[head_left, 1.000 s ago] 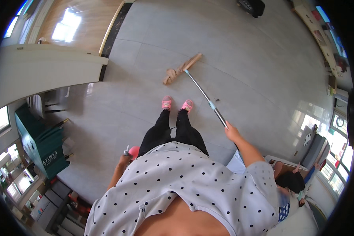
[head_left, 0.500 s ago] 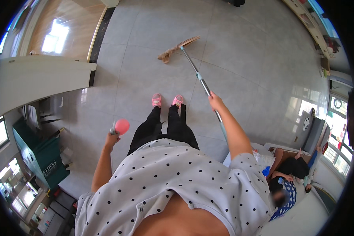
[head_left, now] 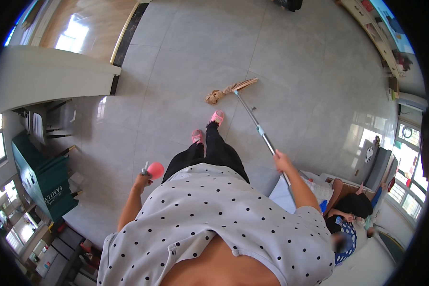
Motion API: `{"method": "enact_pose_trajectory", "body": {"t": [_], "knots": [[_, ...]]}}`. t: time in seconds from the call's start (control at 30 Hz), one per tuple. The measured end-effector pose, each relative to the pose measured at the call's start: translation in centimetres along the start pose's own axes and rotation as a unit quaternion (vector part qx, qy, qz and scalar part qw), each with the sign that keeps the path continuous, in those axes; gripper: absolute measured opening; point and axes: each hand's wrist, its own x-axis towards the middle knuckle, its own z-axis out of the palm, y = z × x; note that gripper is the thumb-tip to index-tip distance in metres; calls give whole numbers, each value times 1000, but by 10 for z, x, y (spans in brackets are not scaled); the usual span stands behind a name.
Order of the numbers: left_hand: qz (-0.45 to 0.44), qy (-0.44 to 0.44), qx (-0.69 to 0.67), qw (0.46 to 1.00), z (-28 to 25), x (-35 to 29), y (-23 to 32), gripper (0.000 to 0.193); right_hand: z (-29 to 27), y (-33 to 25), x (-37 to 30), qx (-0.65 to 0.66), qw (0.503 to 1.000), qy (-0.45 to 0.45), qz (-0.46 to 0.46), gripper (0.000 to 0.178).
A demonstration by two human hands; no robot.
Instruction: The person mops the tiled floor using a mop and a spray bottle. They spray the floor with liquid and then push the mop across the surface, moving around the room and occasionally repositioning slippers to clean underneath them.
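In my right hand [head_left: 283, 161] is the metal pole of a mop [head_left: 260, 125], its fingers wrapped round the upper part. The pole slopes away to the left, down to a flat head with a crumpled brown cloth [head_left: 219, 95] resting on the grey tiles ahead of my feet. At the left, beside my hip, my left hand [head_left: 143, 180] is closed on a round pink balloon-like thing [head_left: 156, 170]. A small greyish piece [head_left: 145, 168] sticks up at those same fingers; its kind is too small to make out.
Grey tiled floor [head_left: 190, 52] spreads ahead. A dark green covered rack [head_left: 43, 176] and a chair [head_left: 38, 126] stand at the left, below a pale curved wall [head_left: 52, 76]. Behind at the right, a person [head_left: 352, 209] lies on a seat. A small dark bit [head_left: 253, 108] lies beside the pole.
The mop head has come nearer and to the right, and my right hand has drawn back with the pole. My right foot is now ahead of the left. My left hand keeps its hold.
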Motion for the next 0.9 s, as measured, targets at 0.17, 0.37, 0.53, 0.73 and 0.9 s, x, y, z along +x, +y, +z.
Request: {"method": "enact_pose_trajectory", "body": {"t": [0.17, 0.37, 0.53, 0.73, 0.9], "knots": [[-21, 27, -1, 999, 9, -11, -45, 8, -7, -34, -59, -52, 996, 6, -69, 48], [-53, 27, -91, 994, 13, -7, -103, 11, 71, -61, -1, -92, 970, 14, -225, 44], [-15, 51, -175, 983, 23, -24, -132, 11, 103, -145, 32, -214, 958, -88, -169, 41], [15, 103, -231, 967, 69, -66, -132, 9, 59, -84, 84, -339, 912, -27, -229, 41], [-2, 85, -234, 968, 118, -83, -138, 9, -48, 65, 85, -319, 922, -8, -219, 43]]}}
